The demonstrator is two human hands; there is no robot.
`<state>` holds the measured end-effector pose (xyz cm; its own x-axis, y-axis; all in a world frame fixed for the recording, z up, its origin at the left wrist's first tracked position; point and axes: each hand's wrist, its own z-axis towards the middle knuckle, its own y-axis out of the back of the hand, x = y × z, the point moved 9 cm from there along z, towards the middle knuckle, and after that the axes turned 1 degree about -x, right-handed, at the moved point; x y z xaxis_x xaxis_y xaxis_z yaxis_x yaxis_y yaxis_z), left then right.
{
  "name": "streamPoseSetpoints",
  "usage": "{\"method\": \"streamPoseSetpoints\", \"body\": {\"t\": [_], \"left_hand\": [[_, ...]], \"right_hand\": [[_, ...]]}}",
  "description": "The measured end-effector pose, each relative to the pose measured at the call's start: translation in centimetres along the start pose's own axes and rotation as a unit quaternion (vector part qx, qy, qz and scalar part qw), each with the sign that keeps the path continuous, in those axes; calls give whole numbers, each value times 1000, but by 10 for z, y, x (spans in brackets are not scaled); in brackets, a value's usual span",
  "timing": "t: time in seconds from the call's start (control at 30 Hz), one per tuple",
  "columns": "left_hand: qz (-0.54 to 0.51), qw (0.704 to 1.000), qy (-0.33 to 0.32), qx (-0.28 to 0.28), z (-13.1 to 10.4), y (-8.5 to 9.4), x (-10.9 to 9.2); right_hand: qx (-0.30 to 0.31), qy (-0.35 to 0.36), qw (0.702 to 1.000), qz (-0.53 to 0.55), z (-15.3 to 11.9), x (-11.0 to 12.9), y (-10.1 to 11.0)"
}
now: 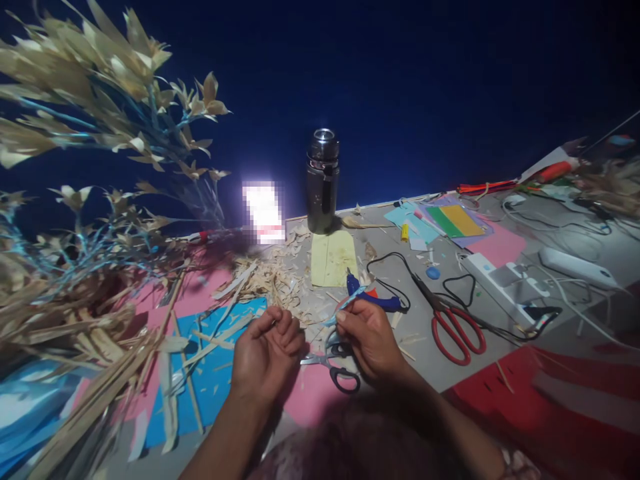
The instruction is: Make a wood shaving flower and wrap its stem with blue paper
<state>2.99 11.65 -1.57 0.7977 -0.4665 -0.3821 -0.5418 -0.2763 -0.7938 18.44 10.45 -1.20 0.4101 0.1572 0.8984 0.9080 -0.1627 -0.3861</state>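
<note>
My right hand (369, 337) pinches a thin light-blue strip (345, 308) between thumb and forefinger. Palm up, my left hand (270, 350) has its fingers curled in; whether they hold anything is hidden. Between and below the hands lie small dark-handled scissors (345, 379) on pink paper (307, 400). A blue glue gun (385, 302) rests just beyond my right hand, its nozzle at the edge of a stained yellow sheet (333, 260). Red-handled scissors (457, 337) lie to the right of it.
A dark flask (323, 183) stands behind the yellow sheet. Dried-leaf branches (145, 107), long dry strips (95, 400) and blue paper (215, 347) occupy the left. A white power strip (505, 290), cables and coloured sheets (455, 221) are at right. A bright screen (264, 210) glows behind.
</note>
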Motion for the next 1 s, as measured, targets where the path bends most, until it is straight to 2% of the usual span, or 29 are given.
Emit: {"method": "streamPoseSetpoints", "body": {"t": [0.2,0.37,0.47,0.53,0.6,0.67,0.73,0.83,1.0], "left_hand": [[32,997,-77,-7,0,0,-23],[39,981,-182,-48,-8,1,-74],[49,973,-223,-28,-22,-12,-86],[119,971,-206,5,-29,-26,-69],[210,963,-164,37,-32,-36,-37],[282,952,-112,34,-33,-36,-6],[319,944,-73,44,-33,-33,16],[340,938,-43,46,-35,-27,26],[337,941,-21,22,-34,-17,26]], "right_hand": [[-2,-9,1000,21,-1,0,-4],[-4,-8,997,79,-4,14,0],[11,-7,997,76,-6,18,3],[18,2,998,66,-7,17,4],[27,14,999,41,-7,15,3],[46,20,999,-6,-8,13,0],[66,24,996,-63,-9,14,-5],[80,33,988,-125,-11,21,-12],[100,34,984,-142,-13,24,-22]]}}
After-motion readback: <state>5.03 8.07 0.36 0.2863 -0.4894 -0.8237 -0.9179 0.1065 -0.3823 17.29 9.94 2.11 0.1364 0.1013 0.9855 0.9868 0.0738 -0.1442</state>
